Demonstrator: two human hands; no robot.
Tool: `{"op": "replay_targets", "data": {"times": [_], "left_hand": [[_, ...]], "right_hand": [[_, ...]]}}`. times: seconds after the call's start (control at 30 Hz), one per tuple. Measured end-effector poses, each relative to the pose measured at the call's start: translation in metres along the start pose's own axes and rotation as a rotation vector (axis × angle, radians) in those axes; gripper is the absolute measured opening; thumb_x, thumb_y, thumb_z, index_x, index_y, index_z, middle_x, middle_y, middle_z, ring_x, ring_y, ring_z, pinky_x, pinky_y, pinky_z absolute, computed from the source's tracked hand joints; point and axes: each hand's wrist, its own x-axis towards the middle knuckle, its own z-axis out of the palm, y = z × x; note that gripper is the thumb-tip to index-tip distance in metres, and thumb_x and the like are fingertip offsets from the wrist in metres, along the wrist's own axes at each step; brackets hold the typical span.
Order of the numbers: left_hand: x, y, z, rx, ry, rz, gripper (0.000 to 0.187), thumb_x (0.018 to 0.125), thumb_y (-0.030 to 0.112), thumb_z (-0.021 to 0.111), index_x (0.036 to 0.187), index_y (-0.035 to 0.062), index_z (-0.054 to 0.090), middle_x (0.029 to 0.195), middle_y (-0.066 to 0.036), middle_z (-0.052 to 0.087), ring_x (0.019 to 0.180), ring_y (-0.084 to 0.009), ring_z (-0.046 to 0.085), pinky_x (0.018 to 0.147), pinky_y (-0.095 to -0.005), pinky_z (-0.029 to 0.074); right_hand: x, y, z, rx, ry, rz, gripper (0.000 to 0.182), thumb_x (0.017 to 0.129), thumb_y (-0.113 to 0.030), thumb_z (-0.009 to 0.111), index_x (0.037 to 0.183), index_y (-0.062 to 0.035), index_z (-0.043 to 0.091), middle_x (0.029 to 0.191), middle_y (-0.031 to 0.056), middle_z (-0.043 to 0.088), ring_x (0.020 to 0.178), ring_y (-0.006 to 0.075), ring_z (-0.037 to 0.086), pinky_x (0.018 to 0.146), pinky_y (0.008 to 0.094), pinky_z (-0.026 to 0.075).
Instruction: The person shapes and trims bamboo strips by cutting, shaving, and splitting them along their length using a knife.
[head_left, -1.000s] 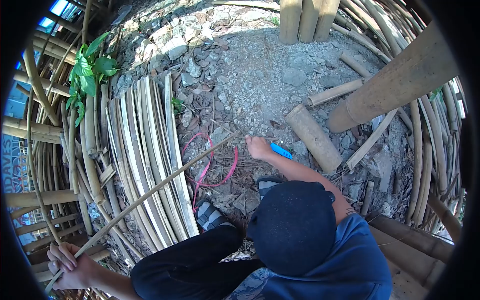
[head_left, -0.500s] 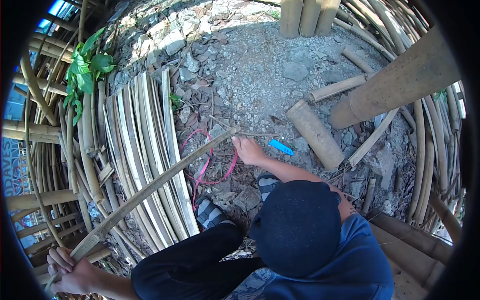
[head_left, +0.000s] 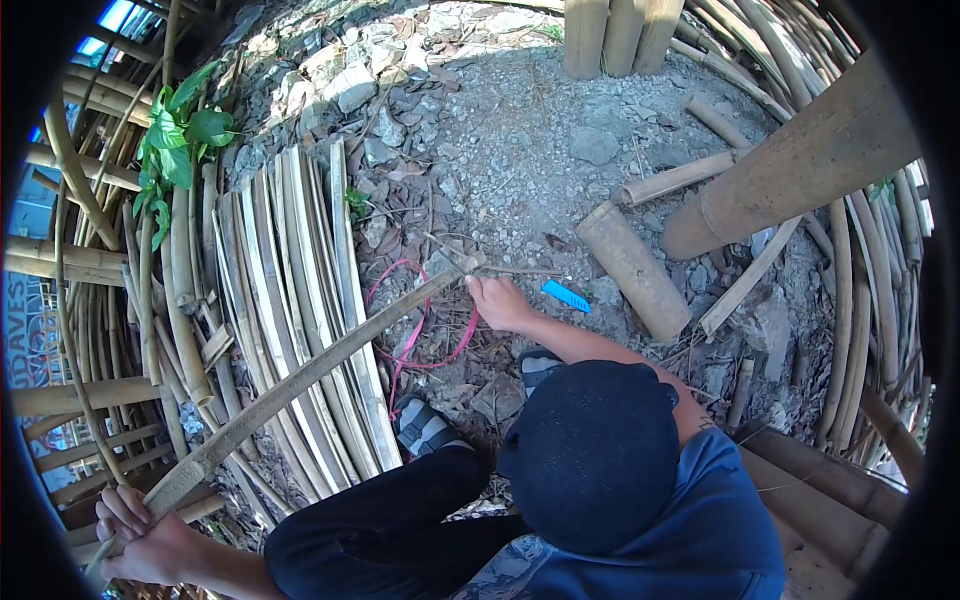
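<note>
A long split bamboo strip (head_left: 330, 358) slants from the lower left up to the middle of the head view. Its near end is gripped by my left hand (head_left: 150, 540), fingers wrapped round it. My right hand (head_left: 500, 303) is closed at the strip's far end, seeming to touch its lower edge; what the fingers pinch is hidden. Pink string (head_left: 410, 345) lies looped on the ground below the strip, one side passing beside my right hand. Just right of that hand lies a blue ribbed object (head_left: 566, 295), looking like a cutter handle.
A bundle of split bamboo strips (head_left: 290, 300) lies beneath the held strip. Cut bamboo pieces (head_left: 635, 270) and a thick bamboo pole (head_left: 790, 160) are at the right. Stacked poles (head_left: 100, 260) and a leafy plant (head_left: 180, 135) stand left. A dark cap (head_left: 595, 455) fills the lower middle.
The whole view has shifted very slightly. Both hands and the bamboo strip keep nearly the same places and grips.
</note>
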Motion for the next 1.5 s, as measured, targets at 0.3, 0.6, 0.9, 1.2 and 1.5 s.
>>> {"op": "replay_targets", "data": {"times": [0.3,0.6,0.9,1.2,1.5], "left_hand": [[0.004,-0.003,-0.01,-0.087,-0.088,-0.06,0.069,0.091,0.065,0.019,0.064,0.005,0.039,0.058,-0.003,0.029,0.052,-0.0138,0.028,0.046,-0.0254,0.026],[0.005,-0.002,-0.004,0.021,0.005,-0.042,0.072,0.091,0.066,0.013,0.064,0.0044,0.04,0.058,-0.004,0.028,0.051,-0.0136,0.027,0.045,-0.0252,0.026],[0.001,-0.003,-0.003,0.026,0.007,-0.017,0.074,0.093,0.064,0.011,0.065,0.0031,0.042,0.059,-0.004,0.028,0.051,-0.0136,0.027,0.044,-0.0256,0.025],[-0.003,-0.002,-0.001,-0.039,-0.078,0.024,0.072,0.094,0.061,0.013,0.065,0.0022,0.044,0.06,-0.004,0.029,0.052,-0.014,0.028,0.044,-0.026,0.025],[0.003,0.0,-0.006,-0.165,-0.154,-0.03,0.071,0.09,0.07,0.012,0.071,0.006,0.035,0.061,-0.004,0.027,0.053,-0.0153,0.027,0.047,-0.0278,0.024]], "right_hand": [[-0.01,-0.028,-0.011,0.072,-0.04,0.131,0.047,0.1,-0.033,0.029,0.095,0.0032,0.059,0.083,0.027,0.063,0.078,0.0449,0.063,0.072,0.052,0.052],[-0.001,-0.002,-0.011,0.084,-0.091,0.273,0.053,0.099,-0.035,0.029,0.09,0.0049,0.063,0.087,0.0314,0.062,0.084,0.0474,0.061,0.08,0.0528,0.049],[-0.005,0.014,-0.015,0.021,-0.107,0.317,0.054,0.098,-0.037,0.029,0.093,0.0037,0.063,0.092,0.0302,0.063,0.092,0.0464,0.06,0.084,0.053,0.047],[-0.008,-0.005,-0.021,0.182,0.018,0.603,0.052,0.098,-0.039,0.032,0.111,0.0063,0.053,0.102,0.0337,0.06,0.099,0.0481,0.057,0.089,0.0534,0.043],[-0.025,-0.064,-0.049,0.377,0.131,0.414,0.054,0.097,-0.045,0.034,0.102,0.0052,0.054,0.094,0.0326,0.06,0.095,0.0476,0.057,0.085,0.0519,0.042]]}}
